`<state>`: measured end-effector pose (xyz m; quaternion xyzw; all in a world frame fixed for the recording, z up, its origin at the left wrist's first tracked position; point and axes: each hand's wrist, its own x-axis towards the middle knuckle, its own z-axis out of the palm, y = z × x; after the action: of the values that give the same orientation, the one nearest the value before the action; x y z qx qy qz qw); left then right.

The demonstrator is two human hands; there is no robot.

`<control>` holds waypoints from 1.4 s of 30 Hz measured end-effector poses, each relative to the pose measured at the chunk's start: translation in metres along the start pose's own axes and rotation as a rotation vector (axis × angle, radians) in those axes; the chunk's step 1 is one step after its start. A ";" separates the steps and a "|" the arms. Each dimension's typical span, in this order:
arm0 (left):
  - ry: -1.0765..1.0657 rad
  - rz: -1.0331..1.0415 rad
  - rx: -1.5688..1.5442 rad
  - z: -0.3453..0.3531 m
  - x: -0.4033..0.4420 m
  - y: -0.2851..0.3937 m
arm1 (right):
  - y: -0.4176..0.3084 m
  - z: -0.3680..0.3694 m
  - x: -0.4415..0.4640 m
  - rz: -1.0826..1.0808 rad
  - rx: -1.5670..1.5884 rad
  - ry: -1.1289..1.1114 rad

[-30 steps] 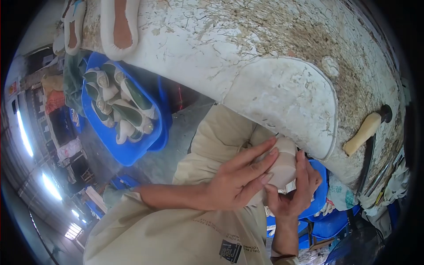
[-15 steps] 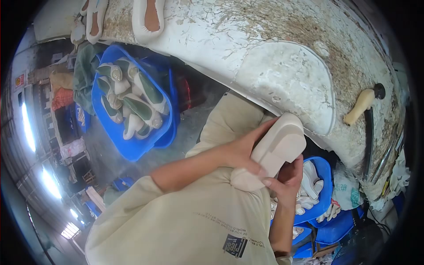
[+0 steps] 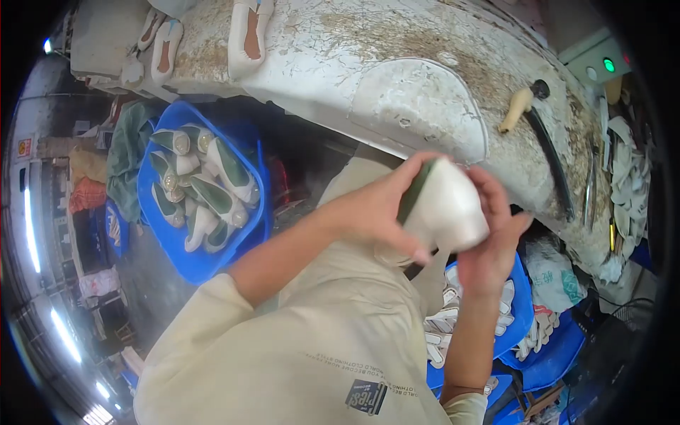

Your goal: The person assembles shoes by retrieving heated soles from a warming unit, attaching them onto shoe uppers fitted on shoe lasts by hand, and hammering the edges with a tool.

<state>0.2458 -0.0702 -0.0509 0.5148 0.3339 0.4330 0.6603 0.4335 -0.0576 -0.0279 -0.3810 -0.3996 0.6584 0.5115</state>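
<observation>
In front of my torso I hold a white shoe [image 3: 453, 202] with a green lining, tilted on its side and blurred by motion. My left hand [image 3: 386, 212] grips it at the green-lined opening, with the thumb along the near side. At its other side is my right hand [image 3: 489, 234], fingers curled against the white surface and thumb sticking out to the right. The shoe's sole is turned out of view.
On the left stands a blue basket [image 3: 185, 265] of finished-looking shoes. Another blue basket [image 3: 523, 319] with white pieces is beneath my right arm. The worn workbench [image 3: 319, 71] carries shoe uppers [image 3: 249, 42], a pale-handled tool [image 3: 520, 106] and a black curved bar [image 3: 552, 156].
The shoe has turned from sole facing me to showing its white upper and green lining. My right hand moved up to its right side. The view has shifted.
</observation>
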 end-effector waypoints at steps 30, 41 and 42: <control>0.313 -0.152 0.585 0.000 -0.024 -0.073 | -0.033 -0.116 0.136 -0.701 -1.703 0.016; 0.407 -0.284 0.369 -0.011 0.003 -0.046 | -0.034 -0.063 0.061 -0.305 -1.214 0.048; 0.401 -0.344 0.332 -0.016 0.009 -0.042 | -0.029 -0.062 0.047 -0.167 -1.098 0.052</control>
<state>0.2452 -0.0595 -0.0952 0.4560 0.6059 0.3472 0.5517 0.4917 0.0018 -0.0301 -0.5748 -0.7000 0.3010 0.2982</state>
